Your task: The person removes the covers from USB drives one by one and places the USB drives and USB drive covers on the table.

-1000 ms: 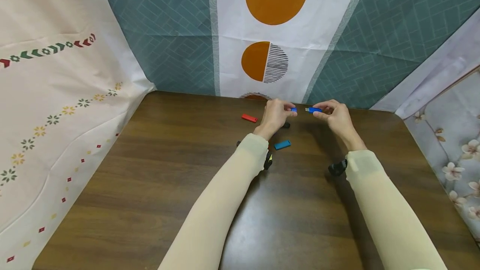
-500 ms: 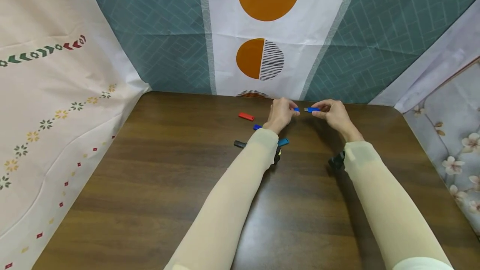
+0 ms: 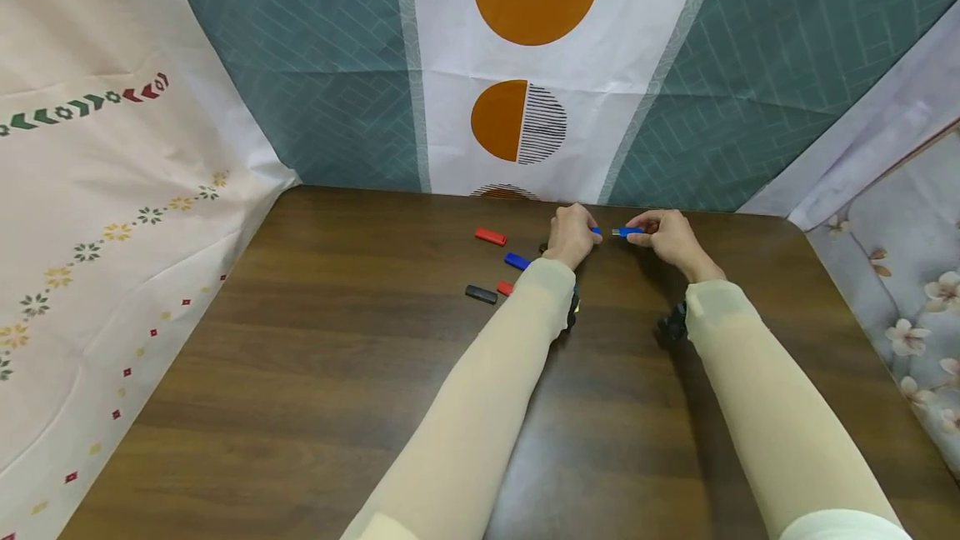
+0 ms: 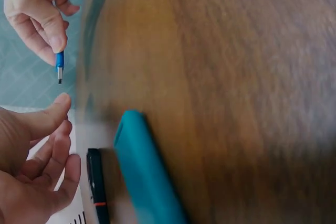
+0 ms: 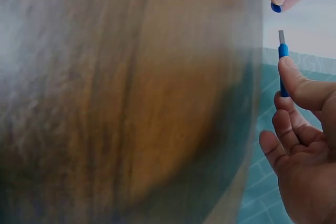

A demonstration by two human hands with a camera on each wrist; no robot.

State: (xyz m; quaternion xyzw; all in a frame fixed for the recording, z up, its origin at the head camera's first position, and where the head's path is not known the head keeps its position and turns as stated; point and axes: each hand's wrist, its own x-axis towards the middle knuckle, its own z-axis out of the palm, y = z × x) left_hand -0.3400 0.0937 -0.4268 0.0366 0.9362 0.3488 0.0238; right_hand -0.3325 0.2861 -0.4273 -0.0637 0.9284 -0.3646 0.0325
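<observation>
My right hand pinches a blue USB flash drive between thumb and fingers, its metal plug bare and pointing toward the left hand. Held in the fingertips of my left hand is a small blue cap, mostly covered by thumb and finger. A short gap separates the plug from the cap. Both hands are raised near the table's far edge. In the left wrist view, the thumb of the left hand hides the cap, while the drive's plug shows above it.
On the brown table lie a red stick, a blue one, a black one and a second red one partly under the left sleeve. A teal stick lies beneath the left wrist. Patterned cloth hangs behind.
The left hand has moved right with the cap, narrowing the gap to the plug slightly. Its arm now uncovers the blue and black sticks. The right hand has stayed nearly still, holding the drive.
</observation>
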